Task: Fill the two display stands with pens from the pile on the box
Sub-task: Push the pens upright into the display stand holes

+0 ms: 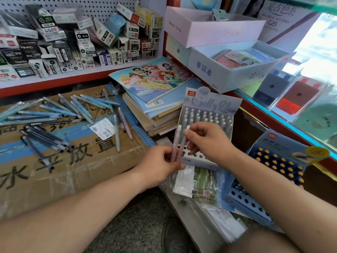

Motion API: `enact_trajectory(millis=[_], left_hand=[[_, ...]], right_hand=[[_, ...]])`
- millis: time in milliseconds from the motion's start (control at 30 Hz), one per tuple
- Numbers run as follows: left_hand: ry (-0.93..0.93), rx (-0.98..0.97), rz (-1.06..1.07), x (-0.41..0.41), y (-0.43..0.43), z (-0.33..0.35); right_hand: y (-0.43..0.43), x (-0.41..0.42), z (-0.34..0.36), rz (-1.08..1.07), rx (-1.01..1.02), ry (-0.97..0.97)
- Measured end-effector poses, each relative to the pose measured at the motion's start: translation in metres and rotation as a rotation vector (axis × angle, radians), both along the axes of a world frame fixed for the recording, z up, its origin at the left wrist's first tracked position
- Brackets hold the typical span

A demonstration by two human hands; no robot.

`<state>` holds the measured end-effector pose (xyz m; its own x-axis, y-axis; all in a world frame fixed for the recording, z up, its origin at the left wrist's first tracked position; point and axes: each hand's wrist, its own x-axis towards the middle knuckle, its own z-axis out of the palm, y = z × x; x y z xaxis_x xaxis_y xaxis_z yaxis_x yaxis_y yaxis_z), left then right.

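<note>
Two pens (175, 143), left hand (160, 168) gripping, right hand (207, 141) pinching

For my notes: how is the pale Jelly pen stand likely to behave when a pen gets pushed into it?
The Jelly stand looks like thin card, so it is probably light and easily shoved. Its tall header and filled back rows suggest it may tip backwards. It seems to rest on glossy plastic-wrapped packets, so it could slide.
</note>
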<state>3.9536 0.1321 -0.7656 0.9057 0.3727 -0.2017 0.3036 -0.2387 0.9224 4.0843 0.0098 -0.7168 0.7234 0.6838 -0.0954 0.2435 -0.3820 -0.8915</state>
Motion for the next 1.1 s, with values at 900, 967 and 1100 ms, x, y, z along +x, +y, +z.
enact_trajectory(millis=[900,967,1100], left_hand=[[-0.046,0.015,0.193,0.005,0.008,-0.001],[-0.059,0.014,0.198,0.006,0.007,0.0],[-0.066,0.065,0.172,0.005,0.006,0.0]], right_hand=[[-0.013,0.035,-0.01,-0.193,-0.274,-0.516],[-0.011,0.036,-0.007,-0.189,-0.319,-0.532],[-0.014,0.031,0.01,-0.263,-0.3,-0.419]])
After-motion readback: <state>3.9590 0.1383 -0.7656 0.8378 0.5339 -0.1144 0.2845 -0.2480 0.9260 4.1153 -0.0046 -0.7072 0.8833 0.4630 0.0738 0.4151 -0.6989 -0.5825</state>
